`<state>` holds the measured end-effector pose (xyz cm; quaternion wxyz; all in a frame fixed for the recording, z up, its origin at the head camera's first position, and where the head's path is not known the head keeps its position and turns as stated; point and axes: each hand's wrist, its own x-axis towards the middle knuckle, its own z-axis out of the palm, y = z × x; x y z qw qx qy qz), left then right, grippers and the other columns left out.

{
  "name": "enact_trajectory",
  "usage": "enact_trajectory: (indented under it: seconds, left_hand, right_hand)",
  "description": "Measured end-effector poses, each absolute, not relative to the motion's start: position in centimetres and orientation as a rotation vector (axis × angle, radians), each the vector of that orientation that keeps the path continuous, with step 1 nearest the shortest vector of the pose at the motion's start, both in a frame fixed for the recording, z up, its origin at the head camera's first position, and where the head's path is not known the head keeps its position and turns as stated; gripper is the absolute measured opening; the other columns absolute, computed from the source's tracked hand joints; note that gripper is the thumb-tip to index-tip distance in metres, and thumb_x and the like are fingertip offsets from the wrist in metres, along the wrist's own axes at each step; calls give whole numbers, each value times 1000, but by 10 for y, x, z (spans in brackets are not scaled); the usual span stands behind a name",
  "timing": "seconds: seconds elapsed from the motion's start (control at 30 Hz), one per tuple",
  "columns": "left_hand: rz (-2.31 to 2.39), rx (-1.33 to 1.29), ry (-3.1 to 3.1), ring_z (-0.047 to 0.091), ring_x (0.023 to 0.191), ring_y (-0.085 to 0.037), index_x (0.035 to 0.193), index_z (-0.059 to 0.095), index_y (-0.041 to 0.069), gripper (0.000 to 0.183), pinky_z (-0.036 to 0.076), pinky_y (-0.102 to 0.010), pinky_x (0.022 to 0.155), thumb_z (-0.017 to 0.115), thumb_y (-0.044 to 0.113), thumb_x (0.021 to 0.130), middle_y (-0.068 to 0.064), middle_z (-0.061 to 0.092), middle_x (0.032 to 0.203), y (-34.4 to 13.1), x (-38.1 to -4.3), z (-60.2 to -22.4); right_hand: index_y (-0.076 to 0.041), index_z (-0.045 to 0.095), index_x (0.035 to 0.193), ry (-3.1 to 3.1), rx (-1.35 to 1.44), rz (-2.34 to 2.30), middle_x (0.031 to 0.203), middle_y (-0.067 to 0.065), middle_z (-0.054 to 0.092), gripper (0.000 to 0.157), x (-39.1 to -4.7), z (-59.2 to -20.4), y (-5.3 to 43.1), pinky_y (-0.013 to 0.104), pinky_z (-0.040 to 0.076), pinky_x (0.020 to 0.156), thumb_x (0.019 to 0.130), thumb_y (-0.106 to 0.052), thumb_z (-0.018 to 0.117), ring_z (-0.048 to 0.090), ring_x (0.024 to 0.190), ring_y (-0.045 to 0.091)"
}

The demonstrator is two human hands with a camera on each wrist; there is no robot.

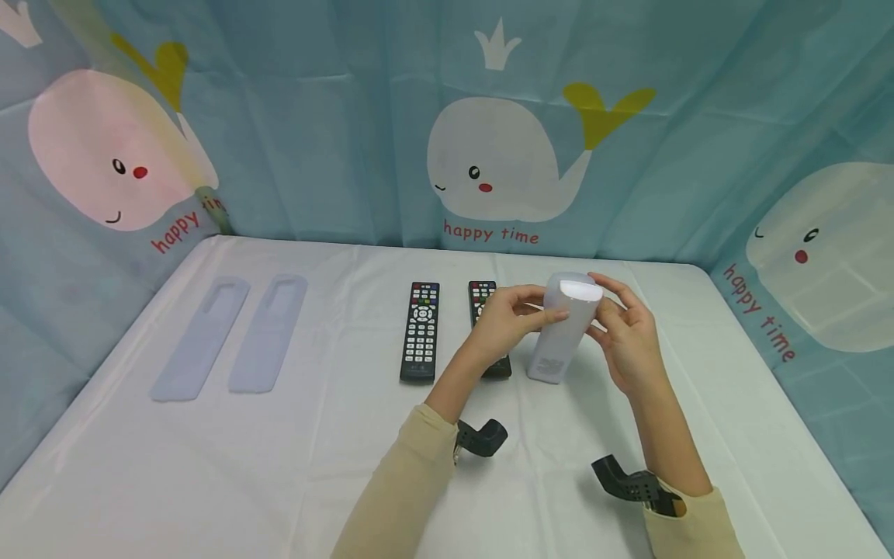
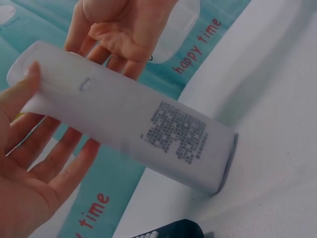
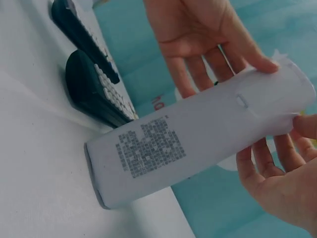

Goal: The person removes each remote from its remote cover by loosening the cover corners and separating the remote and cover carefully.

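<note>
A white remote control (image 1: 574, 295) is tilted on end inside a translucent protective sleeve (image 1: 548, 361), its lower end down at the tabletop. A grey printed block shows through the sleeve in both wrist views. My left hand (image 1: 506, 318) pinches the sleeve near its upper end from the left, thumb on the face toward me. From the right, my right hand (image 1: 628, 341) grips the same upper end, with its fingers behind and along the edge. At the mouth, the sleeve's thin film (image 3: 285, 124) flares out next to the right thumb. The remote's far face is hidden.
Left of the hands lies a black remote (image 1: 421, 334); a second black remote (image 1: 482, 295) is partly covered by my left hand. Two flat translucent sleeves (image 1: 202, 341) lie side by side at the table's left. A blue whale-print curtain (image 1: 335, 155) hangs behind the white tabletop (image 1: 209, 481).
</note>
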<state>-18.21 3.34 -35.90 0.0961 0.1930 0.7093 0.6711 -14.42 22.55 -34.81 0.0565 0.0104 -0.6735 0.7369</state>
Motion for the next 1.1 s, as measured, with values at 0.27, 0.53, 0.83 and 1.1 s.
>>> enact_trajectory:
  seconds: [0.27, 0.53, 0.83, 1.1]
  left_hand:
    - [1897, 602, 2134, 72, 104, -20, 127, 74, 3, 38, 60, -32, 92, 85, 9, 90, -13, 74, 123, 30, -186, -365]
    - [1873, 603, 2195, 74, 101, -21, 121, 76, 1, 36, 60, -29, 88, 87, 7, 87, -13, 76, 117, 32, -188, -371]
    - [1954, 584, 2243, 75, 107, -25, 122, 76, 1, 35, 61, -31, 91, 85, 8, 89, -13, 76, 123, 38, -187, -376]
    - [1991, 551, 2252, 75, 108, -25, 123, 76, 2, 36, 61, -32, 93, 85, 9, 90, -12, 76, 124, 40, -187, -380]
  right_hand:
    - [-13, 55, 144, -2057, 81, 2249, 116, -10, 73, 33, -147, -350, 234, 24, 60, 89, 111, -13, 52, 67, 102, 10]
    - [-21, 57, 137, -2133, 94, 2231, 115, -14, 74, 26, -147, -352, 241, 22, 59, 89, 111, -18, 55, 68, 103, 8]
    - [-24, 66, 124, -2106, 220, 2223, 114, -9, 72, 19, -150, -359, 246, 20, 59, 92, 111, -15, 56, 68, 104, 7]
    - [-17, 67, 129, -2208, 282, 2154, 121, -8, 69, 27, -154, -368, 253, 20, 58, 94, 106, -4, 62, 66, 111, 7]
